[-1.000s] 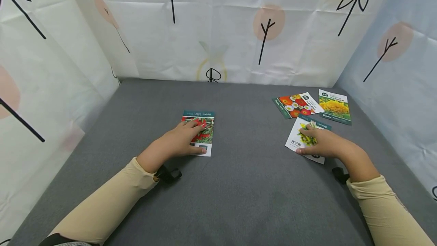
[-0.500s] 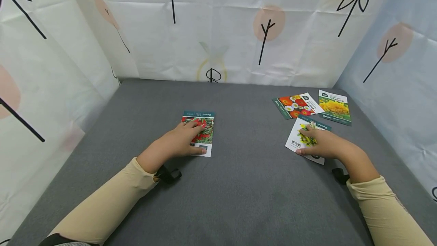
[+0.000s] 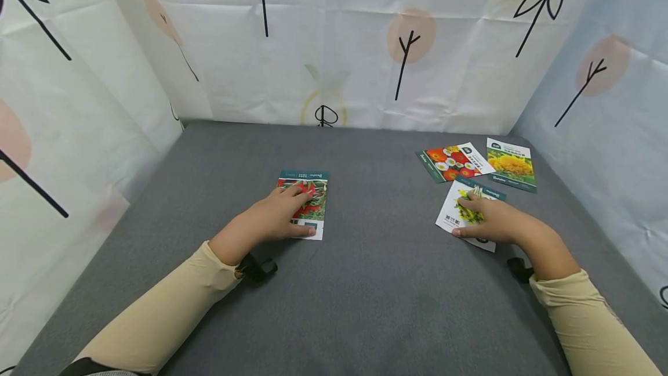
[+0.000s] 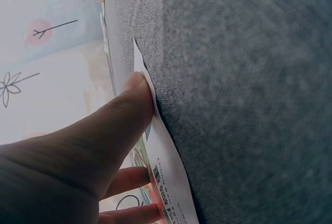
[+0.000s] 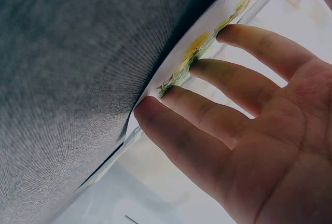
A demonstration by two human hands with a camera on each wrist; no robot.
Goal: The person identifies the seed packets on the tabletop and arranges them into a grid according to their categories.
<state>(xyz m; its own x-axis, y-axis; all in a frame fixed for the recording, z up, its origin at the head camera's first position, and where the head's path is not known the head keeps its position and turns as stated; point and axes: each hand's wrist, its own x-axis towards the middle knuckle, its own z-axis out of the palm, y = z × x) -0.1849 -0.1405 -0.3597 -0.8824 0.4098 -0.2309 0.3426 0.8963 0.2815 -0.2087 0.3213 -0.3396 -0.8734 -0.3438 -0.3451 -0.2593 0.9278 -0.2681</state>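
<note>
In the head view, my left hand (image 3: pixel 271 213) rests on a seed packet (image 3: pixel 315 208) with red chillies printed on it. The left wrist view shows the thumb pressing the white end of this packet (image 4: pixel 168 172), with fingertips touching the printed part. My right hand (image 3: pixel 496 219) lies over a white seed packet (image 3: pixel 450 212) with a yellow-flowered plant on its front. In the right wrist view, extended fingertips touch the face of that packet (image 5: pixel 179 53). Both packets lie on the table and are partly hidden under the hands.
Behind the right hand lie a seed packet with red, orange and white flowers (image 3: pixel 454 161) and another with yellow flowers (image 3: pixel 510 163). The grey table (image 3: pixel 365 300) is bordered at the back and sides by patterned white cloth (image 3: pixel 355 62).
</note>
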